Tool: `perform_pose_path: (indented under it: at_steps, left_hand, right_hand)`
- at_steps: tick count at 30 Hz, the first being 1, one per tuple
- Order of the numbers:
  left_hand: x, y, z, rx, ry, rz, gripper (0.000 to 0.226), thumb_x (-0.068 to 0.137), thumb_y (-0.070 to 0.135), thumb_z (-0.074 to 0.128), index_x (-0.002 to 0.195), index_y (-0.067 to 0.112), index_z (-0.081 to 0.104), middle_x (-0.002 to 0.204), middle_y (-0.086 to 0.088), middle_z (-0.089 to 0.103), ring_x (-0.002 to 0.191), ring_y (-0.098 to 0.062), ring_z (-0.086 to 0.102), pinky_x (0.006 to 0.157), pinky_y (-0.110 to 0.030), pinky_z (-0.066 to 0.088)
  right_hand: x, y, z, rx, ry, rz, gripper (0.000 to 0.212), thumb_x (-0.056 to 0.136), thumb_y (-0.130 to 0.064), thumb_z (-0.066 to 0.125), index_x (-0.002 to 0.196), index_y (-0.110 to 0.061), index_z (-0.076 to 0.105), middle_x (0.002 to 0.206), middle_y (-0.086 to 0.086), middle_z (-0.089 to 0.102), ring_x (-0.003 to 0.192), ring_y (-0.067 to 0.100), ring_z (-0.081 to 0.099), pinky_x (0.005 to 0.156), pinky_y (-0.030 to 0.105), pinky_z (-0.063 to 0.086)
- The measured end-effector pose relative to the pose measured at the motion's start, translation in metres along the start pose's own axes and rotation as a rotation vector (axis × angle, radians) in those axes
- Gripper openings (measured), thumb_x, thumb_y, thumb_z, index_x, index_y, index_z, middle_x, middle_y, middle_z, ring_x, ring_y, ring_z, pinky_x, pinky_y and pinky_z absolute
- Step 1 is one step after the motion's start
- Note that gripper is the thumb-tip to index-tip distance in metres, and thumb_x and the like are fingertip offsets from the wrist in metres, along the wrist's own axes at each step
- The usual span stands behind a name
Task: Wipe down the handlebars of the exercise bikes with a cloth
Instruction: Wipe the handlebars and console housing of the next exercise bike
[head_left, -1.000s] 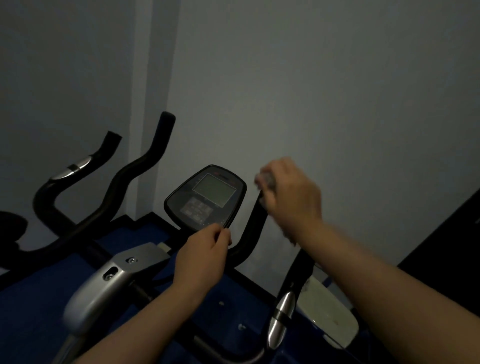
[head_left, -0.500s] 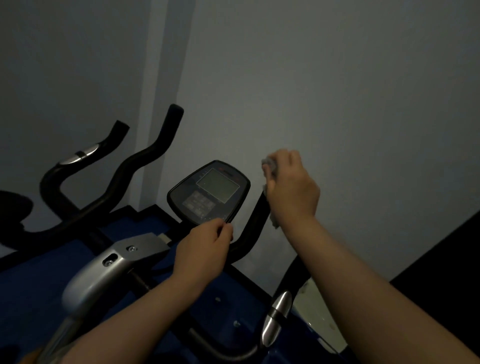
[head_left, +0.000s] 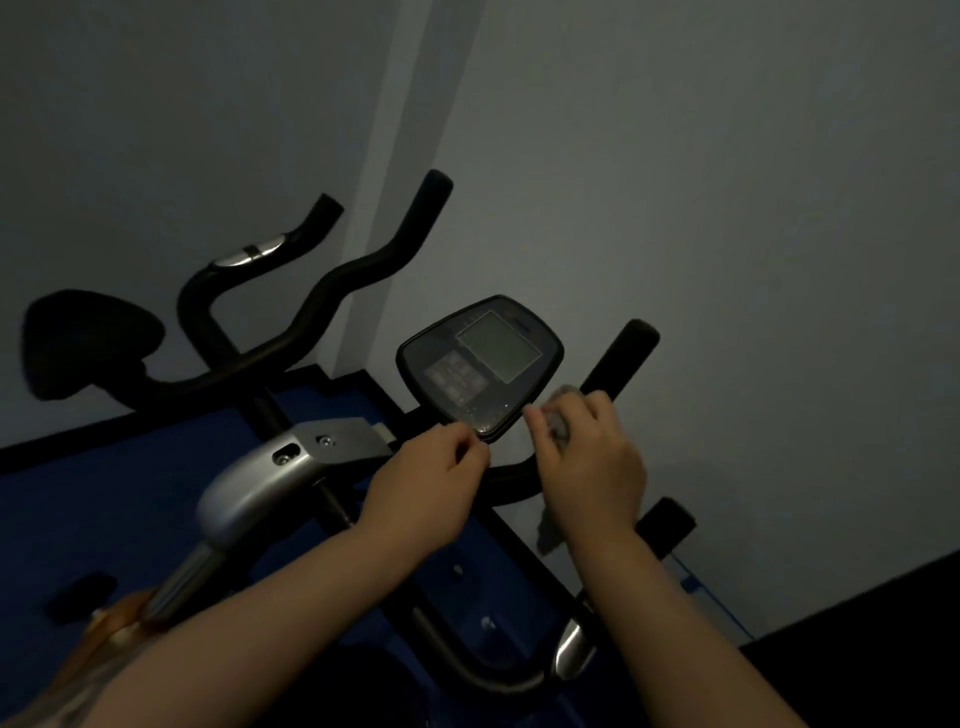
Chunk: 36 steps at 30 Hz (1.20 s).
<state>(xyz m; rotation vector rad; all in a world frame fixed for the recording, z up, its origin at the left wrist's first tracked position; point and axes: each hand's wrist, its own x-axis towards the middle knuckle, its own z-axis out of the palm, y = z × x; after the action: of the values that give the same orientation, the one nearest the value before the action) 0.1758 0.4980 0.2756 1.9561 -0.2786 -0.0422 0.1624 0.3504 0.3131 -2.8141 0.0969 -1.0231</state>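
Handlebars (head_left: 618, 358) of the near bike under treatment: right hand (head_left: 587, 462), fingers clenched on a grey cloth (head_left: 558, 426), presses it on the right bar's lower bend beside the console (head_left: 480, 366). Left hand (head_left: 426, 483) loosely curled at the console's lower edge, grasping nothing visible. Second bike's bars (head_left: 311, 291) judged outstanding

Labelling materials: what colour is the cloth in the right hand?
Grey, as far as dim light allows; cloth shows in the head view.

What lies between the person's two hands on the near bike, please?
In the head view, the lower corner of the console sits between the left hand and the cloth-holding right hand.
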Motion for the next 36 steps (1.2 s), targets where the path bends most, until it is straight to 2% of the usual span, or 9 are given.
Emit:
perform_pose_path:
  at_steps: [3,7,10,13,17,22,25,31,36]
  left_hand:
    - [-0.014,-0.010,-0.013,-0.026,-0.007,-0.018,0.020,0.092,0.041,0.046,0.085,0.029,0.062,0.080,0.009,0.065,0.075,-0.007,0.060,0.072,-0.035,0.050]
    - [-0.032,-0.020,-0.027,-0.036,0.083,-0.046,0.017,0.091,0.037,0.049,0.081,0.034,0.063,0.078,0.011,0.067,0.076,-0.006,0.062,0.073,-0.033,0.051]
    - [-0.041,-0.020,-0.032,-0.030,0.138,-0.044,0.018,0.091,0.035,0.050,0.080,0.033,0.064,0.077,0.010,0.067,0.076,-0.004,0.062,0.074,-0.034,0.051]
    - [-0.055,-0.023,-0.040,-0.022,0.214,-0.012,0.019,0.089,0.036,0.048,0.081,0.033,0.064,0.077,0.014,0.067,0.075,0.001,0.060,0.070,-0.030,0.050]
    - [-0.080,-0.032,-0.051,0.034,0.276,-0.013,0.017,0.089,0.038,0.045,0.084,0.036,0.062,0.081,0.017,0.064,0.079,0.004,0.058,0.066,-0.029,0.050]
    - [-0.102,-0.038,-0.052,0.134,0.327,-0.006,0.017,0.088,0.041,0.043,0.087,0.039,0.060,0.083,0.018,0.063,0.079,0.001,0.058,0.067,-0.028,0.050]
    - [-0.107,-0.045,-0.050,0.092,0.389,0.027,0.015,0.090,0.038,0.044,0.092,0.040,0.059,0.088,0.021,0.060,0.088,0.003,0.056,0.068,-0.020,0.044]
    - [-0.103,-0.051,-0.049,-0.151,0.502,-0.028,0.020,0.083,0.031,0.049,0.101,0.039,0.052,0.104,0.024,0.049,0.103,0.003,0.050,0.081,-0.008,0.036]
    - [-0.104,-0.054,-0.048,-0.094,0.482,-0.041,0.026,0.084,0.034,0.046,0.109,0.037,0.050,0.115,0.035,0.039,0.113,0.016,0.030,0.086,-0.001,0.024]
  right_hand:
    - [-0.018,-0.014,0.005,0.024,-0.083,-0.029,0.036,0.093,-0.050,0.046,0.077,-0.021,0.060,0.082,-0.007,0.051,0.057,0.013,0.049,0.047,0.024,0.035]
    - [-0.003,0.003,-0.018,0.036,-0.149,-0.111,0.019,0.094,-0.039,0.049,0.097,-0.021,0.056,0.096,-0.004,0.056,0.066,0.014,0.055,0.052,0.030,0.047]
    - [-0.007,0.004,-0.023,0.094,-0.136,0.068,0.018,0.094,-0.036,0.050,0.101,-0.020,0.051,0.097,0.000,0.058,0.069,0.012,0.052,0.050,0.023,0.037]
    - [-0.044,-0.037,-0.007,0.173,-0.194,0.058,0.018,0.090,-0.036,0.050,0.101,-0.021,0.050,0.095,-0.001,0.058,0.065,0.008,0.048,0.049,0.016,0.031]
    - [-0.049,-0.071,0.000,0.313,-0.392,-0.130,0.017,0.089,-0.038,0.052,0.098,-0.025,0.049,0.097,-0.006,0.057,0.075,0.011,0.057,0.060,0.026,0.050]
    - [-0.026,-0.034,-0.012,0.195,-0.131,0.024,0.014,0.090,-0.029,0.057,0.092,-0.016,0.058,0.092,0.002,0.063,0.068,0.017,0.057,0.055,0.029,0.045]
    - [-0.053,-0.056,-0.002,0.221,-0.116,-0.042,0.010,0.086,-0.021,0.065,0.091,-0.013,0.061,0.087,0.003,0.062,0.063,0.014,0.052,0.053,0.024,0.039]
    - [-0.062,-0.093,0.002,0.491,-0.535,-0.252,0.012,0.087,-0.028,0.062,0.097,-0.022,0.063,0.097,-0.007,0.062,0.082,0.008,0.059,0.071,0.028,0.051]
    - [-0.043,-0.061,-0.009,0.346,-0.203,0.010,0.011,0.089,-0.032,0.059,0.093,-0.024,0.063,0.089,-0.009,0.062,0.072,0.000,0.055,0.059,0.007,0.037]
